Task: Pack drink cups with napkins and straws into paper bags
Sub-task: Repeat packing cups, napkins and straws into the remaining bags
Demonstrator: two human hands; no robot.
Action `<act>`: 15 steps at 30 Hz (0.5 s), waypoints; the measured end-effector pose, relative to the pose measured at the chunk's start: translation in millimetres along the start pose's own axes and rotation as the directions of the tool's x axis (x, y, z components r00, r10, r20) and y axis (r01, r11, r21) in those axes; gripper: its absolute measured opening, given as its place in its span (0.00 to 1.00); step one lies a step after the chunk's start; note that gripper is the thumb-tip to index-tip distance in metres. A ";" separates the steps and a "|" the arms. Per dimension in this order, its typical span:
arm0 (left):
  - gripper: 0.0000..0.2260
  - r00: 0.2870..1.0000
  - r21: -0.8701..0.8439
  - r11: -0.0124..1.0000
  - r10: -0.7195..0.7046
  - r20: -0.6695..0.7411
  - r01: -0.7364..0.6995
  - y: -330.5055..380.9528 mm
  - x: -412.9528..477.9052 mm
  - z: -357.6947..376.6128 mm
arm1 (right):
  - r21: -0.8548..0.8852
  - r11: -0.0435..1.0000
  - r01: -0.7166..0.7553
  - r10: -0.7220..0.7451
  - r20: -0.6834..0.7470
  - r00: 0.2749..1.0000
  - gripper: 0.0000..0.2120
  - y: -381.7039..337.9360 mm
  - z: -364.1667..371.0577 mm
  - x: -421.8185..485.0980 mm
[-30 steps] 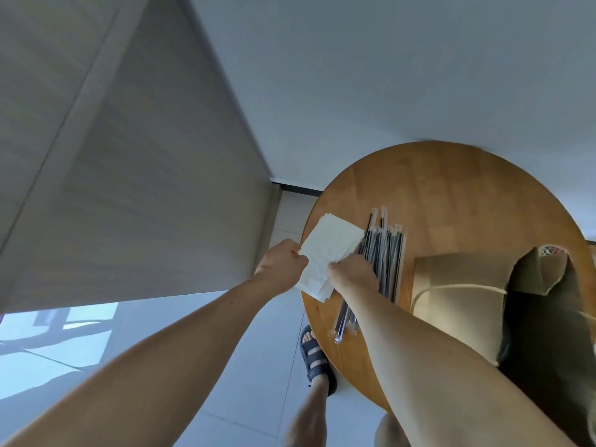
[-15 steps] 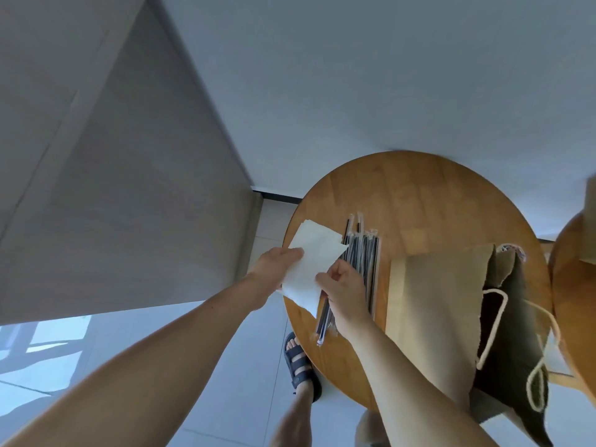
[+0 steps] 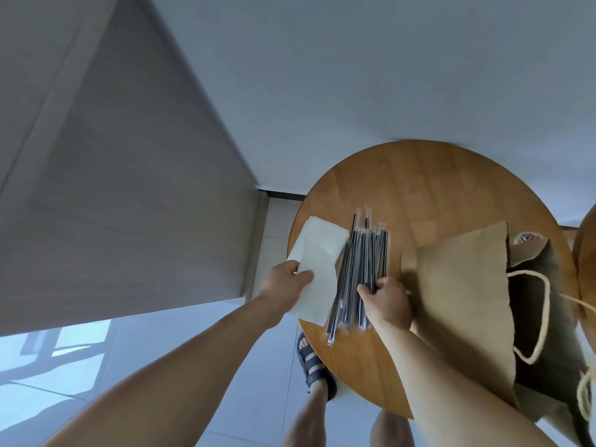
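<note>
While my left hand [image 3: 287,279] pinches a napkin [image 3: 317,259], my right hand [image 3: 385,300] grips the straws [image 3: 361,262]; next, one straw must be separated for the bag [image 3: 461,285].

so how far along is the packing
Done: what looks like a cup lid shows inside the open paper bag. In hand: the left hand pinches a napkin, and the right hand grips the wrapped straws. Left: neither napkin nor straw is in the bag yet.
</note>
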State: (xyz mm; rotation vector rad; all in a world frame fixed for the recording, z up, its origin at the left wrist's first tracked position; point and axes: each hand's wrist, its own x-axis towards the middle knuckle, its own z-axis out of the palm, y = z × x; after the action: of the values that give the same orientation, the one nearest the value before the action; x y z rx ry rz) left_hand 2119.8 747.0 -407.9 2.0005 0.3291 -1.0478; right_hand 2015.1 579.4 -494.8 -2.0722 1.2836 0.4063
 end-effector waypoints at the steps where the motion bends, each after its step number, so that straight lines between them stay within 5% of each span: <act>1: 0.07 1.000 0.014 1.000 0.011 -0.001 -0.011 0.1 -0.8 0.7 | -0.027 1.000 0.008 -0.008 0.000 1.000 0.17 -0.1 1.2 1.0; 11: 0.08 0.998 0.016 0.999 0.052 0.030 -0.052 7.8 -17.6 6.5 | 0.015 1.000 0.025 -0.025 -0.011 1.000 0.04 -1.6 -12.0 -0.5; 15: 0.07 0.998 0.014 0.998 0.066 0.025 -0.066 13.4 -25.6 8.8 | -0.013 0.999 0.043 -0.043 -0.030 0.999 0.09 -4.1 -19.7 -1.9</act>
State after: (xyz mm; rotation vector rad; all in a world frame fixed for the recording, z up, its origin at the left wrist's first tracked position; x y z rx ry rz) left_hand 2106.6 735.4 -383.3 1.9970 0.2414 -1.0348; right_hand 2016.3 568.7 -477.7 -2.1194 1.2548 0.3657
